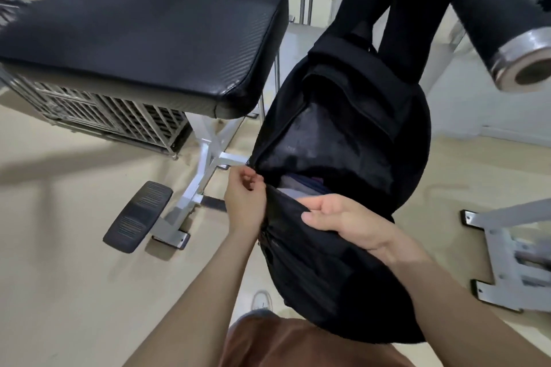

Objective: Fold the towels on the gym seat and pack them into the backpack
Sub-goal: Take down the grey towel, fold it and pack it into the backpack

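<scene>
One black backpack point(343, 134) hangs beside one padded gym seat point(143, 36), and two bare hands work at its opening: the left hand point(244, 199) at the edge nearer the seat, the right hand point(348, 223) on the edge farther from it. Folded cloth point(298, 185) shows inside the opening, the number of pieces impossible to tell. Below the seat stand one metal crate point(113, 116) and one black footplate point(138, 216). One chrome-capped roller point(501, 18) juts out above the backpack; one white shoe point(262, 301) shows below it.
</scene>
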A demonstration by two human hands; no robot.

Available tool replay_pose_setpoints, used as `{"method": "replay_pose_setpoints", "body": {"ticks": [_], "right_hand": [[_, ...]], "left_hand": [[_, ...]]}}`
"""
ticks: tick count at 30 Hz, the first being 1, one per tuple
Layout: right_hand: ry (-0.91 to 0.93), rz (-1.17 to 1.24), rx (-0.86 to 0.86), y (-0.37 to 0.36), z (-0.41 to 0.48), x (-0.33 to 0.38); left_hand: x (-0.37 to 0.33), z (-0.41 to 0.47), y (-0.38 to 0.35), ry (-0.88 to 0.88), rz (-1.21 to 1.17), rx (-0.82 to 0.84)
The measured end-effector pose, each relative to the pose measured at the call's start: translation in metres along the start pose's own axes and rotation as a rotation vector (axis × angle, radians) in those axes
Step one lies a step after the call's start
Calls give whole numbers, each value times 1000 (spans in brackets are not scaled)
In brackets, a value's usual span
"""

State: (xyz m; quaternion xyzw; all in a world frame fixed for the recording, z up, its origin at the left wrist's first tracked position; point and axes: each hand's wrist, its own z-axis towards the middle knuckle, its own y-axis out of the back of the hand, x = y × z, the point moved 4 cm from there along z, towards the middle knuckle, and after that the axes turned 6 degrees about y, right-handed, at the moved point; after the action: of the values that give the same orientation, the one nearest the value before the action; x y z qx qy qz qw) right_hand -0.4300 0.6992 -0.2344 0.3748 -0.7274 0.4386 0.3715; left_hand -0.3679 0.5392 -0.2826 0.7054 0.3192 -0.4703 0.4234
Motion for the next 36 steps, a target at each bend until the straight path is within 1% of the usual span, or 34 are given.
{"method": "replay_pose_setpoints", "body": {"ticks": [2, 4, 5, 6, 7, 9, 11, 13, 15, 16, 18, 19, 21, 23, 24, 25, 26, 27, 28, 29, 30, 33, 34, 36], "right_hand": [[7, -2, 54, -10, 7, 7], [6, -12, 86, -16, 13, 11], [4, -34, 94, -19, 14, 14], [4, -62, 102, -22, 16, 16], [-2, -87, 116, -25, 18, 16], [-31, -129, 107, -29, 22, 15], [-63, -177, 76, -32, 27, 14], [-76, -200, 62, -32, 32, 14], [-88, -230, 46, -33, 33, 18], [-114, -243, 32, -33, 33, 19], [-198, -326, 12, -35, 31, 21], [-234, -430, 8, -38, 29, 26], [-233, -708, -55, -43, 24, 37], [-220, -905, -113, -50, 25, 36], [-206, -1022, -175, -56, 28, 33], [-112, -1209, -278, -59, 33, 31], [67, -1421, -416, -60, 37, 28], [225, -1533, -532, -63, 40, 24], [331, -1572, -594, -66, 44, 21], [380, -1583, -617, -68, 49, 22], [394, -1583, -632, -72, 54, 26], [412, -1526, -718, -81, 63, 41], [419, -1545, -722, -84, 66, 45], [378, -1594, -659, -92, 71, 49]], "left_hand": [[1, 7, 8, 28, -89, 8], [6, 11, 13, 158, -294, 15], [10, 13, 13, 243, -405, 45], [14, 16, 13, 293, -457, 79], [16, 19, 13, 295, -401, 105], [22, 28, 15, 236, -180, 149], [26, 38, 15, 216, -23, 240], [27, 43, 11, 262, 68, 378], [24, 41, 7, 260, 142, 475], [19, 40, 8, 210, 195, 487], [4, 37, 17, 44, 363, 489], [-6, 34, 24, -39, 439, 505], [-29, 23, 40, -203, 558, 546], [-48, 10, 48, -348, 627, 601], [-55, 5, 49, -391, 631, 627], [-59, 3, 50, -410, 616, 639], [-61, 2, 52, -408, 590, 640], [-63, 3, 55, -389, 561, 630], [-65, 4, 59, -372, 544, 615], [-67, 6, 63, -372, 547, 594], [-72, 6, 68, -398, 575, 573], [-87, 1, 77, -559, 680, 512], [-90, 0, 80, -597, 686, 513], [-94, 0, 87, -597, 615, 605]]}}
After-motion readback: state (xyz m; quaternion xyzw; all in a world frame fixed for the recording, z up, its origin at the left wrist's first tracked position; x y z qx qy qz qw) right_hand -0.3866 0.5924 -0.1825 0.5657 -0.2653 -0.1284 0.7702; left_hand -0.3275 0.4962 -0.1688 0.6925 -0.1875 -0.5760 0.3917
